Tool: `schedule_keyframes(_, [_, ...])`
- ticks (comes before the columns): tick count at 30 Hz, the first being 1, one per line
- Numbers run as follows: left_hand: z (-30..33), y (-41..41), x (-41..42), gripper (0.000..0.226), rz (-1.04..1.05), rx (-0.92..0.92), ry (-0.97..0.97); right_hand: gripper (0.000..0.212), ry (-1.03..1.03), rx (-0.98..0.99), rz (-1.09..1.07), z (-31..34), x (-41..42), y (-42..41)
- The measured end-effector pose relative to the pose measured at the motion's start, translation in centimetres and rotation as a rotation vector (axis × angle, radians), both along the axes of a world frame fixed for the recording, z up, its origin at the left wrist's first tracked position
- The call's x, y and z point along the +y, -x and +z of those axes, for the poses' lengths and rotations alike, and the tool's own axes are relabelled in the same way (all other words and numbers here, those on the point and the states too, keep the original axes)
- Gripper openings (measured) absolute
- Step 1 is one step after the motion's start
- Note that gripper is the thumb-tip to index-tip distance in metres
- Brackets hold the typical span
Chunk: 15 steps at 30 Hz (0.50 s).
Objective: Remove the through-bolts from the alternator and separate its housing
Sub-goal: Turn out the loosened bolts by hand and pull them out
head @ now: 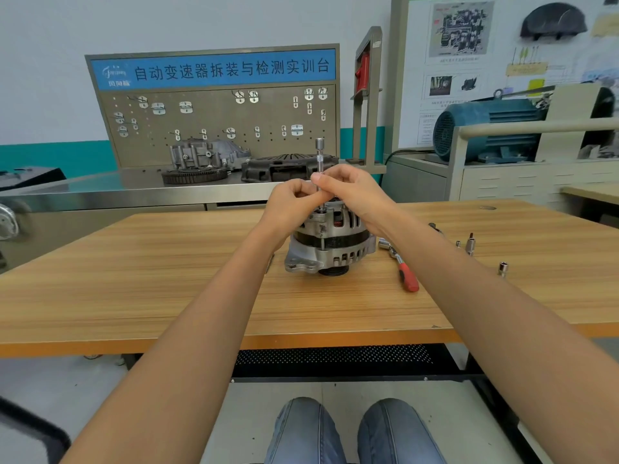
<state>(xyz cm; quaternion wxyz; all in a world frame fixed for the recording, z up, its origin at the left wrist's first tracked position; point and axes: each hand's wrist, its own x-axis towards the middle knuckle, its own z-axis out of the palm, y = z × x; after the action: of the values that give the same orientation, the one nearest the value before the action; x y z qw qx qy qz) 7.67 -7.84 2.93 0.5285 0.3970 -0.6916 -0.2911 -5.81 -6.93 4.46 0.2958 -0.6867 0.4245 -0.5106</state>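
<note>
We see the alternator point(330, 242) standing mid-table point(134, 279), well back from the near edge. Both the left hand point(291, 204) and right hand point(351, 192) pinch an upright extension bar point(320, 162) above it. A red-handled ratchet point(402, 266) lies just right. The bar's lower tip is hidden.

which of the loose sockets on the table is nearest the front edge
The short silver socket standing alone on the wooden table, right of the red-handled ratchet. The taller socket stands farther back.
</note>
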Motion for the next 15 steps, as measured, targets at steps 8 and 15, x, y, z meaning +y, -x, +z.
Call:
schedule_keyframes(8, [0.03, -1.04, 0.04, 0.013, -0.116, -0.025, -0.046, 0.020, -0.007, 0.038, 0.034, -0.18, 0.10, 0.37])
schedule_keyframes(15, [0.10, -0.53, -0.28, 0.020, -0.019, 0.004, -0.022, 0.025, -0.022, -0.002, 0.029, -0.17, 0.03, 0.16])
